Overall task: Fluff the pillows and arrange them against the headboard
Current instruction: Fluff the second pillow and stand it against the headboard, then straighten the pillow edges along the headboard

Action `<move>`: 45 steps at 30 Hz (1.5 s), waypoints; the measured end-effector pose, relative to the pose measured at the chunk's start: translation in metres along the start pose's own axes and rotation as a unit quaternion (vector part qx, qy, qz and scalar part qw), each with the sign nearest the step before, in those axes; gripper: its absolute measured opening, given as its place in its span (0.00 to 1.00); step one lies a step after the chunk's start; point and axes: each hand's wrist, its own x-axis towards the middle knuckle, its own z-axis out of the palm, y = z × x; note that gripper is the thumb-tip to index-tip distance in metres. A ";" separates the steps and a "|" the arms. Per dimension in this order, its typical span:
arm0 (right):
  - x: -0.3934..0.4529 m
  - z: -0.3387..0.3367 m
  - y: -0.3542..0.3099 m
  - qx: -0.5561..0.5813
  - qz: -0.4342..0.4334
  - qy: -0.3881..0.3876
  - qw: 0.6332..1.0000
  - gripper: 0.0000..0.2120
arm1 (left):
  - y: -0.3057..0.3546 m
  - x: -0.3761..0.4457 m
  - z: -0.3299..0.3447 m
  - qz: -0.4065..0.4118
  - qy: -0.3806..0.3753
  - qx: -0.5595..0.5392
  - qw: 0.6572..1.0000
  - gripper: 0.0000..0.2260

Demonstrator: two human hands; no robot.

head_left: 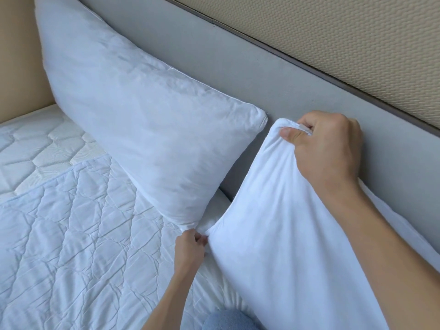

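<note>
Two white pillows lean on the grey headboard (pixel 238 75). The far pillow (pixel 133 110) stands propped on its long edge, free of my hands. The near pillow (pixel 281 229) is beside it on the right, its fabric pulled taut in folds. My right hand (pixel 326 148) pinches the near pillow's upper corner against the headboard, thumb on top. My left hand (pixel 190 251) grips the same pillow's lower left corner, down on the bed where the two pillows' corners meet. Both forearms reach in from below.
A white quilted bedspread (pixel 71 246) covers the bed; bare quilted mattress (pixel 31 148) shows at the far left. A beige textured wall (pixel 345 44) rises above the headboard, and a tan wall (pixel 16 55) closes the left side. A blue denim knee (pixel 228 320) rests at the bottom.
</note>
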 end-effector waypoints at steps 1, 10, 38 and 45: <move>0.002 0.000 0.001 -0.006 0.002 0.002 1.000 0.17 | -0.001 0.001 0.001 0.004 0.009 0.001 1.000 0.13; 0.012 0.019 -0.008 -0.023 -0.006 -0.020 1.000 0.15 | -0.012 0.001 -0.010 0.002 0.042 0.027 0.999 0.12; -0.216 -0.182 0.202 -0.069 0.286 -0.246 0.924 0.20 | 0.252 -0.166 0.056 0.690 -0.036 0.449 0.567 0.23; -0.202 -0.206 0.222 -0.147 0.197 -0.059 0.967 0.19 | 0.269 -0.178 0.064 0.701 0.047 0.362 0.612 0.15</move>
